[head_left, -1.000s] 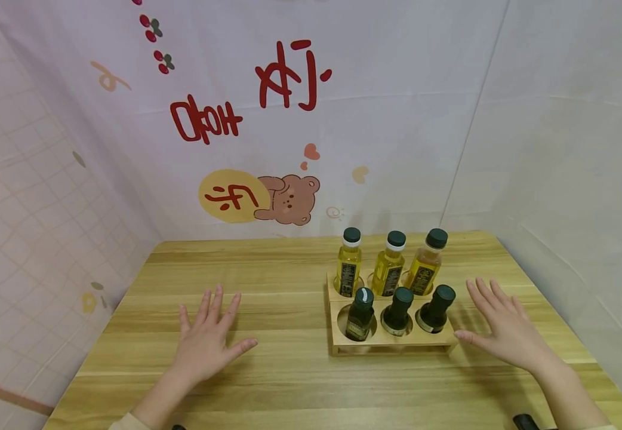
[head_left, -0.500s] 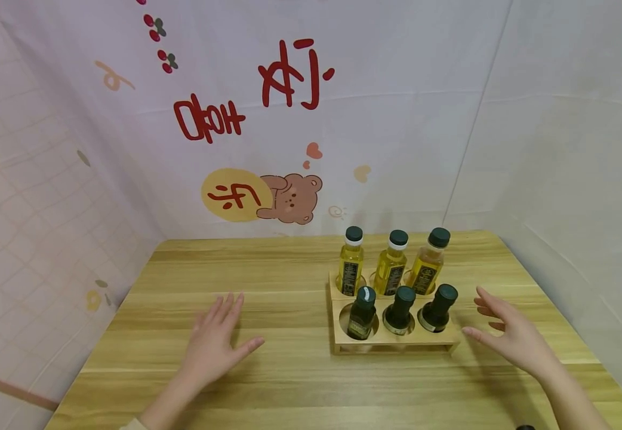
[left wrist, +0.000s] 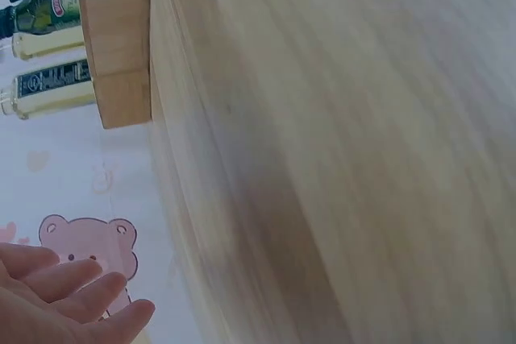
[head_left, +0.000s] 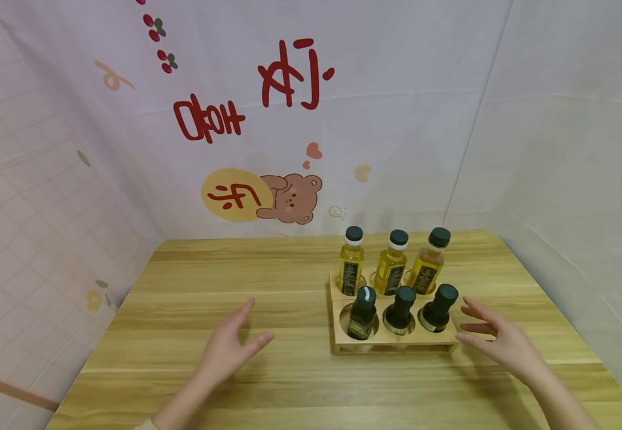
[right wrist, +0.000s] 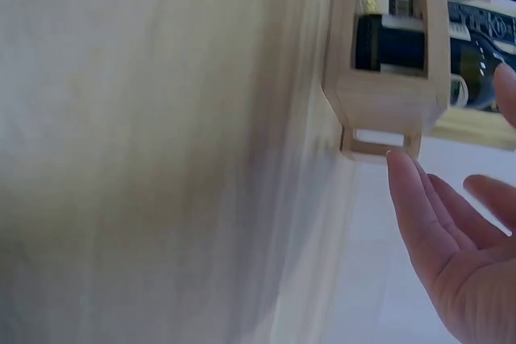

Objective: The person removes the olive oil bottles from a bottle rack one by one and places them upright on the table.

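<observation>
A two-tier wooden bottle rack [head_left: 397,344] stands right of the table's middle. Its back row carries three clear bottles of yellow oil with green caps, among them a left oil bottle [head_left: 350,263]. Three dark green bottles fill the front row, the right one [head_left: 437,309] closest to my right hand. My right hand [head_left: 507,346] hovers just beside the rack's right end, thumb and fingers apart, holding nothing; in the right wrist view its fingertips are close to the rack's end. My left hand [head_left: 228,349] is over the table left of the rack, thumb spread from the fingers, also holding nothing.
The wood-grain table [head_left: 289,382] reaches back to a white cloth backdrop [head_left: 397,119] printed with red characters and a bear [head_left: 293,200]. Cloth walls rise along the left and right edges of the table.
Both hands have moved inward toward the rack, the left to the right and the right slightly to the left. Their spread fingers have drawn together and turned sideways. The bottles stay in place.
</observation>
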The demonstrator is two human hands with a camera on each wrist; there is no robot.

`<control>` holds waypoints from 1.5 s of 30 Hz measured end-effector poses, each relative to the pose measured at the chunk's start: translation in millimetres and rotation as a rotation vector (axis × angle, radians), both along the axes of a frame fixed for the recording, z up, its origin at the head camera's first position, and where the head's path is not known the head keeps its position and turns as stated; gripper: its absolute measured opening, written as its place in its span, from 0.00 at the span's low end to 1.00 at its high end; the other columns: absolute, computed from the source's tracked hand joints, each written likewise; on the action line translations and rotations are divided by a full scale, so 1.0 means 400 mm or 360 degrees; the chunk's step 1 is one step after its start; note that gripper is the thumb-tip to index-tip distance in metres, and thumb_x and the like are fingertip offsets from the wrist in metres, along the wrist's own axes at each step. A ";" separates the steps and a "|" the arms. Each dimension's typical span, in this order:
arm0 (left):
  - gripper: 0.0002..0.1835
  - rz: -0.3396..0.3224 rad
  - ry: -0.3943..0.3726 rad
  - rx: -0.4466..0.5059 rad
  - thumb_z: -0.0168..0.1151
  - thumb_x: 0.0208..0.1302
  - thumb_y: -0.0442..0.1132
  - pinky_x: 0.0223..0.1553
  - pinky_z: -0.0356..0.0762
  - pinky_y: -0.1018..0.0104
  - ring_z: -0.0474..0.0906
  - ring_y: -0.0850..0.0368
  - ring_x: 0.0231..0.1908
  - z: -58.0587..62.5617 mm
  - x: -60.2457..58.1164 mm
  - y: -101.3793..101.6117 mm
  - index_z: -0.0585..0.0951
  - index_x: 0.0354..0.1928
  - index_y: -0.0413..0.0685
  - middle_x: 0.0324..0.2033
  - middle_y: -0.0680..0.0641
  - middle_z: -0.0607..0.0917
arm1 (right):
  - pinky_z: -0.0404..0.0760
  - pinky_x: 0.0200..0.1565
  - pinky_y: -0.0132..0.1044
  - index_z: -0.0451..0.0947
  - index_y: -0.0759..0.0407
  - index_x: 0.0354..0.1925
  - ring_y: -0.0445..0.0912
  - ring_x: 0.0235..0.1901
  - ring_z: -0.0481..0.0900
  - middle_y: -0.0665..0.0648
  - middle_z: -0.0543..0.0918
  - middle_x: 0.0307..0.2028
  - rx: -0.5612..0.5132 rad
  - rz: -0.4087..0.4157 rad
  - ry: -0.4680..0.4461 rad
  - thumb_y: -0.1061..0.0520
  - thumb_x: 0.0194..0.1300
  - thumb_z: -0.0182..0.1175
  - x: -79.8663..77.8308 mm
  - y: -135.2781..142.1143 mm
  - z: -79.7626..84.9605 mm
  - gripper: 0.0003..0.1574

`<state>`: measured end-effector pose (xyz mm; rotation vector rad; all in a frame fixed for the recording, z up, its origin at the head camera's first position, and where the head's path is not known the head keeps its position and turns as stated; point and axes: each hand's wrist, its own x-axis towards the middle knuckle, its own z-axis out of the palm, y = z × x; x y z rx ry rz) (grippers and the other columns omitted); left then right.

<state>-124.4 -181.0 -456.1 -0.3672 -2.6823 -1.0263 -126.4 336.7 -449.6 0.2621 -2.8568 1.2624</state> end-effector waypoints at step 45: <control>0.44 -0.0241 -0.0206 0.0423 0.71 0.55 0.62 0.61 0.68 0.42 0.69 0.43 0.65 0.000 -0.038 0.263 0.71 0.70 0.48 0.66 0.46 0.73 | 0.83 0.38 0.34 0.69 0.68 0.67 0.38 0.38 0.84 0.72 0.74 0.61 -0.0257 -0.0143 -0.0189 0.54 0.65 0.68 0.019 -0.050 -0.035 0.38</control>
